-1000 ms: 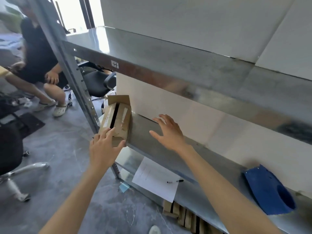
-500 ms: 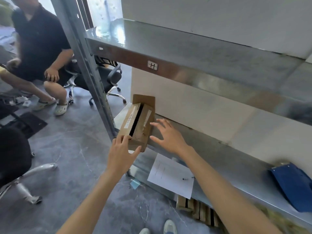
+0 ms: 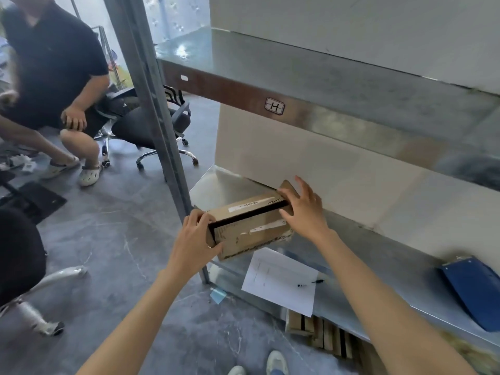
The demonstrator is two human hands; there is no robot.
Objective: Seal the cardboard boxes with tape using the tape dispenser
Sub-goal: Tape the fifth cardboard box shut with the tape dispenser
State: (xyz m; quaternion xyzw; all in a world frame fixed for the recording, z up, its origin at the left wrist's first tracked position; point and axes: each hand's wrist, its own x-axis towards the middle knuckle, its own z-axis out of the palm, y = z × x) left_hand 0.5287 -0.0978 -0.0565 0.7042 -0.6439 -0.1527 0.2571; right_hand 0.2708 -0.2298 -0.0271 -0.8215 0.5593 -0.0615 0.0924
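Note:
A small brown cardboard box (image 3: 251, 231) lies lengthwise at the left end of the lower metal shelf (image 3: 359, 293), its top flaps parted by a dark gap. My left hand (image 3: 194, 239) grips the near left end of the box, thumb underneath. At the far right end my right hand (image 3: 303, 209) holds the box, with its fingers over the raised end flap. No tape dispenser is in view.
A steel upright (image 3: 157, 104) stands just left of the box. A white paper sheet (image 3: 281, 282) with a pen, and a blue clipboard (image 3: 473, 293), lie on the shelf. More cartons (image 3: 319, 331) sit below. A seated person (image 3: 59, 85) and office chairs are at left.
The box has been turned from pointing away to lying across the shelf and drawn toward me. My right hand went from reaching beside it to holding its far end.

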